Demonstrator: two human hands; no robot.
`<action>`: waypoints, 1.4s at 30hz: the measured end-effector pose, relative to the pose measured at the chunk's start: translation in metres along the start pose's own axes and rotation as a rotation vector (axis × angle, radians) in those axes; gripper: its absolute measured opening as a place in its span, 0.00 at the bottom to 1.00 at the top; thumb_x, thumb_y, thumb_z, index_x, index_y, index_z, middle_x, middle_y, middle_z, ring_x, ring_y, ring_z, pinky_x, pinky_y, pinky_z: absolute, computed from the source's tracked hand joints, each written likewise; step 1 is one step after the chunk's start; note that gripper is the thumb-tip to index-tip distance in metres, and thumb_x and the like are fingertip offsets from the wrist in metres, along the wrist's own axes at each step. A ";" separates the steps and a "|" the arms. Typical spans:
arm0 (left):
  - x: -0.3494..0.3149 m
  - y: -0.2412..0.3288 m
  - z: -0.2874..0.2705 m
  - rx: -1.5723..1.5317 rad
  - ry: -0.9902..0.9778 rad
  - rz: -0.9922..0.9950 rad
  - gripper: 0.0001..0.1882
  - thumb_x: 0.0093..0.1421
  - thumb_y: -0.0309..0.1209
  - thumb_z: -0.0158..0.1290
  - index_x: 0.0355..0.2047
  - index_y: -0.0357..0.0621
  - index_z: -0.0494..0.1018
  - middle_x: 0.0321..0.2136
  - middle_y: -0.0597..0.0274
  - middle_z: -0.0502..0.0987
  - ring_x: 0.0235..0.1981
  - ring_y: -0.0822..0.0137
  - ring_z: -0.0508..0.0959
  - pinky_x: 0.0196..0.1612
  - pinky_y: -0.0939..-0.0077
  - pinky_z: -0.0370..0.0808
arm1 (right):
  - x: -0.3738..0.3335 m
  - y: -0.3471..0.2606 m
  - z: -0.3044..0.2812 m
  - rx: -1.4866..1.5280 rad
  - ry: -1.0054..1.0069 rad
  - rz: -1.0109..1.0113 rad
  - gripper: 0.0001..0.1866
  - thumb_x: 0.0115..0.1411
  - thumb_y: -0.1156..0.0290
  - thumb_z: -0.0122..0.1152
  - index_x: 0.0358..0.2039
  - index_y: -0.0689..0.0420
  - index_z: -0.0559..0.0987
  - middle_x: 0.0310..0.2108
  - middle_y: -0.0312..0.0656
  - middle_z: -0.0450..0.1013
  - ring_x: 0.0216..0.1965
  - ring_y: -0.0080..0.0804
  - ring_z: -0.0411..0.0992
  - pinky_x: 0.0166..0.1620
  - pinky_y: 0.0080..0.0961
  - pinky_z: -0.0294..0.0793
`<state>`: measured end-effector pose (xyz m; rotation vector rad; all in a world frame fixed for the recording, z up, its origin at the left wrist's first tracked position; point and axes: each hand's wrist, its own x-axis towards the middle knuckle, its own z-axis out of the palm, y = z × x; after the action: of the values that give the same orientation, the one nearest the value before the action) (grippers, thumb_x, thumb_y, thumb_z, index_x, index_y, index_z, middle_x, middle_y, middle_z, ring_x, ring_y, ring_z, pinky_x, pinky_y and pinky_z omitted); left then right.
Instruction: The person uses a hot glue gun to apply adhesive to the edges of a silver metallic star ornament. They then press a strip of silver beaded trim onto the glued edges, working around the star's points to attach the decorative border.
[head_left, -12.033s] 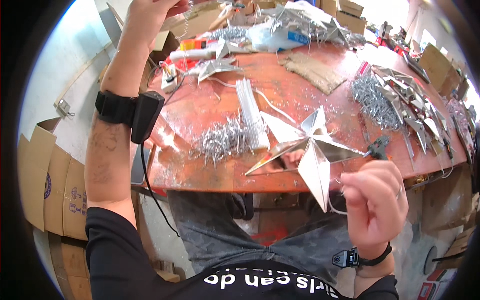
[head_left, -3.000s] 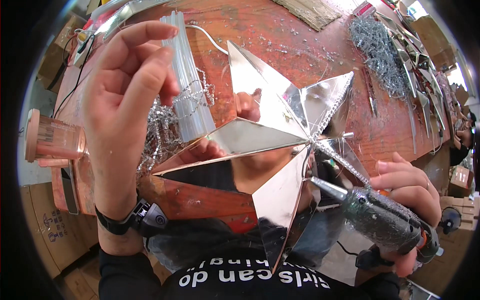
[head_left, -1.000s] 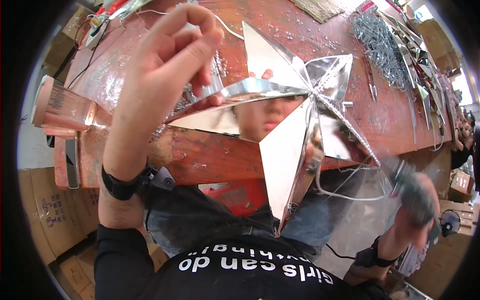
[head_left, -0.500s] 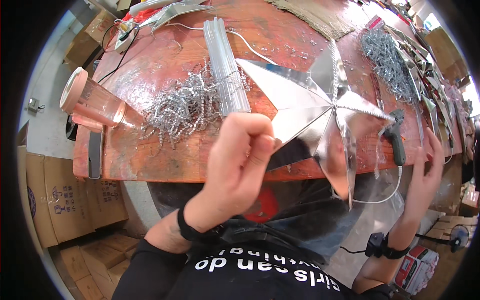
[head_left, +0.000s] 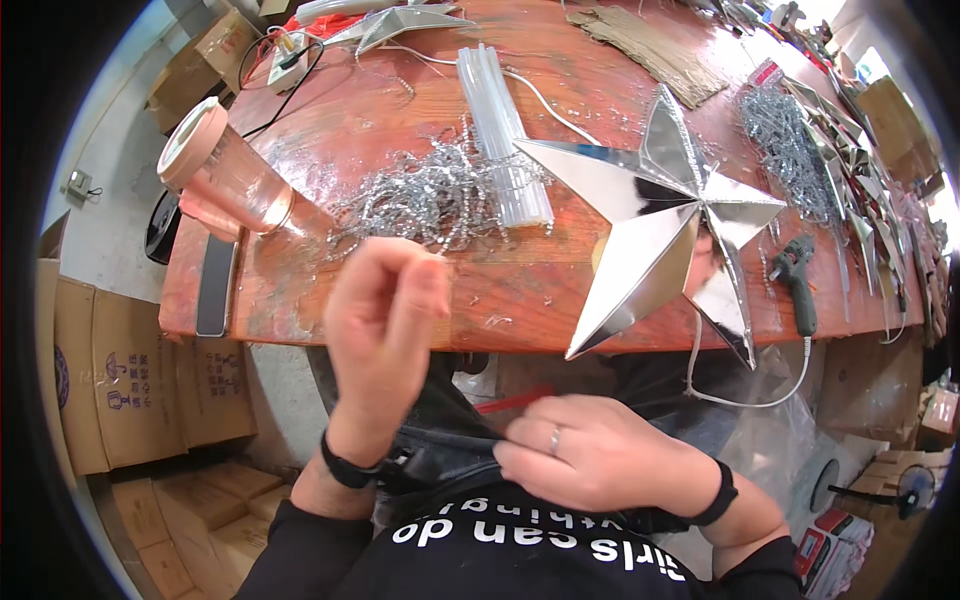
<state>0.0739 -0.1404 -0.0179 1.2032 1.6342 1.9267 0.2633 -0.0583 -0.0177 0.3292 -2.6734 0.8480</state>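
Observation:
A shiny silver five-pointed star [head_left: 640, 250] rests at the table's front edge, with no hand touching it. Left of the star, my left hand [head_left: 380, 325] is raised before the front edge, thumb and fingers closed together; whatever is between them is too small to make out. My right hand [head_left: 590, 455], with a ring on one finger, is low over my lap by the shirt hem. Its fingers are curled, and their tips are hidden. Beyond my left hand lies a tangle of silver tinsel [head_left: 425, 200], beside a bundle of clear glue sticks [head_left: 505, 140].
A glue gun [head_left: 797, 280] with a white cord lies right of the star. A pink-lidded tumbler [head_left: 235, 175] and a dark phone [head_left: 216, 285] are at the left. More tinsel [head_left: 785, 145] and stacked silver stars line the right; cardboard [head_left: 650, 50] lies at the back.
My left hand has let go of the star and moved left. My right hand has come in from the far right to my lap. The star now sits turned differently.

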 end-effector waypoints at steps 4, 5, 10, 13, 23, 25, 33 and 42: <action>-0.001 -0.005 -0.049 0.057 0.086 -0.095 0.04 0.66 0.26 0.48 0.36 0.39 0.69 0.28 0.68 0.73 0.28 0.82 0.68 0.34 0.88 0.66 | 0.035 0.013 0.030 -0.074 0.265 0.010 0.14 0.47 0.76 0.55 0.37 0.63 0.73 0.31 0.43 0.68 0.34 0.38 0.69 0.35 0.30 0.73; -0.002 -0.006 -0.057 0.077 0.104 -0.102 0.04 0.65 0.26 0.48 0.36 0.39 0.69 0.29 0.67 0.73 0.28 0.81 0.68 0.34 0.88 0.66 | 0.044 0.014 0.032 -0.092 0.307 0.052 0.15 0.46 0.79 0.57 0.38 0.64 0.74 0.33 0.44 0.69 0.35 0.40 0.70 0.36 0.32 0.73; -0.012 -0.010 -0.071 0.100 0.131 -0.137 0.05 0.67 0.28 0.44 0.37 0.39 0.67 0.26 0.66 0.69 0.28 0.78 0.66 0.33 0.85 0.64 | 0.082 0.034 0.040 -0.404 0.490 0.212 0.16 0.46 0.77 0.54 0.38 0.63 0.72 0.32 0.43 0.67 0.34 0.35 0.68 0.37 0.26 0.73; -0.016 -0.016 -0.075 0.030 0.124 -0.122 0.07 0.69 0.29 0.41 0.34 0.40 0.66 0.23 0.68 0.64 0.25 0.79 0.62 0.30 0.84 0.60 | 0.100 0.047 0.042 -0.517 0.519 0.359 0.12 0.45 0.77 0.55 0.34 0.62 0.72 0.30 0.42 0.66 0.33 0.34 0.68 0.35 0.26 0.73; -0.008 -0.015 -0.073 0.131 0.001 -0.132 0.10 0.67 0.29 0.44 0.27 0.41 0.65 0.20 0.71 0.65 0.22 0.82 0.62 0.26 0.87 0.59 | 0.098 0.057 0.040 -0.490 0.647 0.207 0.07 0.45 0.76 0.56 0.26 0.57 0.69 0.27 0.39 0.64 0.29 0.31 0.69 0.28 0.24 0.73; -0.004 -0.008 -0.067 0.130 -0.004 -0.170 0.08 0.65 0.28 0.48 0.28 0.40 0.67 0.22 0.70 0.71 0.25 0.83 0.67 0.28 0.88 0.63 | 0.089 0.052 0.045 -0.457 0.628 0.119 0.07 0.45 0.75 0.57 0.27 0.57 0.70 0.29 0.39 0.65 0.29 0.30 0.70 0.28 0.24 0.74; 0.015 -0.005 -0.045 0.023 -0.037 -0.175 0.03 0.63 0.24 0.50 0.34 0.37 0.70 0.33 0.59 0.79 0.31 0.78 0.74 0.38 0.86 0.71 | 0.050 0.042 0.055 -0.201 0.603 -0.147 0.09 0.46 0.76 0.59 0.30 0.60 0.73 0.46 0.49 0.69 0.32 0.34 0.74 0.30 0.25 0.76; -0.028 0.015 -0.034 0.026 -0.292 -0.260 0.09 0.58 0.18 0.54 0.37 0.38 0.67 0.32 0.57 0.79 0.35 0.73 0.79 0.38 0.81 0.75 | -0.040 0.002 0.019 0.304 0.359 0.144 0.11 0.46 0.80 0.62 0.33 0.59 0.75 0.37 0.47 0.77 0.34 0.41 0.77 0.36 0.32 0.78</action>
<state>0.0677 -0.1861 -0.0143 1.1542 1.5751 1.5003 0.2958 -0.0629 -0.0477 0.0431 -2.2565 1.2328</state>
